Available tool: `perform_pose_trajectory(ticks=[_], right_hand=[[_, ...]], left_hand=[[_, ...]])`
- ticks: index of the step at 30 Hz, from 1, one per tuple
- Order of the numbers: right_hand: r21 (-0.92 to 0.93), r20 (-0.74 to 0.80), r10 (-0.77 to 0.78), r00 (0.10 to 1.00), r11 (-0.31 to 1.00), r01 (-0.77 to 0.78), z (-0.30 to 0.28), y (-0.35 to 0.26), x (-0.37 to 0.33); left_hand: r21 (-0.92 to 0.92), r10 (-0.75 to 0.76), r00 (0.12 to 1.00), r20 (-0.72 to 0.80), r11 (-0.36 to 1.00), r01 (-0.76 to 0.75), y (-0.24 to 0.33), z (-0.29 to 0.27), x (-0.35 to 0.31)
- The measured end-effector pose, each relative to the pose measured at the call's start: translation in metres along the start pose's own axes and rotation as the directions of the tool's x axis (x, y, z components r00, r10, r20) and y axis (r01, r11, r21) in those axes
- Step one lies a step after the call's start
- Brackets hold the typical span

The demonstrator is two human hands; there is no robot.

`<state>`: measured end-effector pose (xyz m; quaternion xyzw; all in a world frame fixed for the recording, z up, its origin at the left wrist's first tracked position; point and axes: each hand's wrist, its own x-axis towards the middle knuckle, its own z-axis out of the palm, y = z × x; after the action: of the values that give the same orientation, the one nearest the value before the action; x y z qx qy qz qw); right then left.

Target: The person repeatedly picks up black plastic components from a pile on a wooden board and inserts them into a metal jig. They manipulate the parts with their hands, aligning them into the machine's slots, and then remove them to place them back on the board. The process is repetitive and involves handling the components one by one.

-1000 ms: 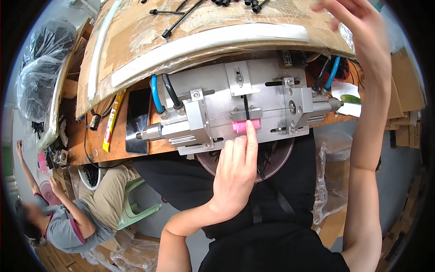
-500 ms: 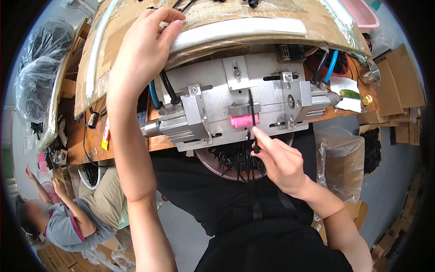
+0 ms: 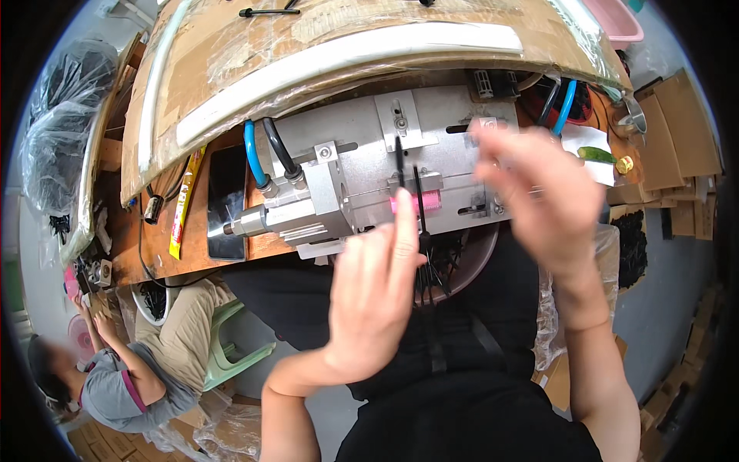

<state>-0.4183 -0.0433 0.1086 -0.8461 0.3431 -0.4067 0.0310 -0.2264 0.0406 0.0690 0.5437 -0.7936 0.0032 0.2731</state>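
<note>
My left hand (image 3: 371, 289) is in front of the metal fixture, its index finger pointing up along a thin black plastic rod (image 3: 399, 158) that it pinches. Just right of that fingertip, a second thin black rod (image 3: 418, 196) stands across the small pink block (image 3: 428, 202) at the middle of the fixture plate (image 3: 454, 165). Over the right end of the fixture, my right hand (image 3: 543, 196) is smeared by motion; whether it holds anything cannot be made out. The right-hand cylinder is largely hidden behind it. A bowl (image 3: 486, 258) of black rods sits below the plate, partly covered by my left hand.
A cardboard-covered board (image 3: 323, 35) with loose black rods (image 3: 268, 11) rises behind the fixture. Blue and black hoses run to the left cylinder (image 3: 296, 219). A phone (image 3: 227, 202) and a yellow packet (image 3: 185, 204) lie left. Another person (image 3: 127, 389) sits at the lower left.
My left hand has come down from the cardboard-covered board to the fixture's front, now with a black rod. The right hand has left the rod at the pink block and moved up and right.
</note>
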Motion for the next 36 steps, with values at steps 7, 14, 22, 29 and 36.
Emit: perform_pose_trajectory(ticks=[7,14,22,29,36], right_hand=[[0.019,-0.286,0.058,0.956,0.998,-0.055,-0.019,0.010,0.044],[0.030,-0.225,0.277,0.934,0.960,-0.278,-0.027,0.020,0.048],[-0.313,0.191,0.109,0.975,0.949,-0.045,0.000,0.066,0.134],[-0.072,0.338,-0.014,0.941,0.997,0.041,-0.006,0.106,0.131],[0.194,0.010,0.249,0.968,0.950,-0.246,-0.036,0.062,0.086]], left_hand=[[0.035,-0.031,0.998,0.049,0.999,0.029,0.018,0.031,-0.001],[-0.039,-0.026,0.979,0.201,0.999,0.035,0.007,0.011,0.010],[0.237,0.207,0.946,-0.250,0.960,-0.147,-0.189,-0.055,0.190],[-0.186,0.127,0.981,0.144,0.978,-0.099,-0.157,-0.076,0.174],[-0.113,0.093,0.994,-0.061,0.989,-0.099,-0.114,-0.077,0.125]])
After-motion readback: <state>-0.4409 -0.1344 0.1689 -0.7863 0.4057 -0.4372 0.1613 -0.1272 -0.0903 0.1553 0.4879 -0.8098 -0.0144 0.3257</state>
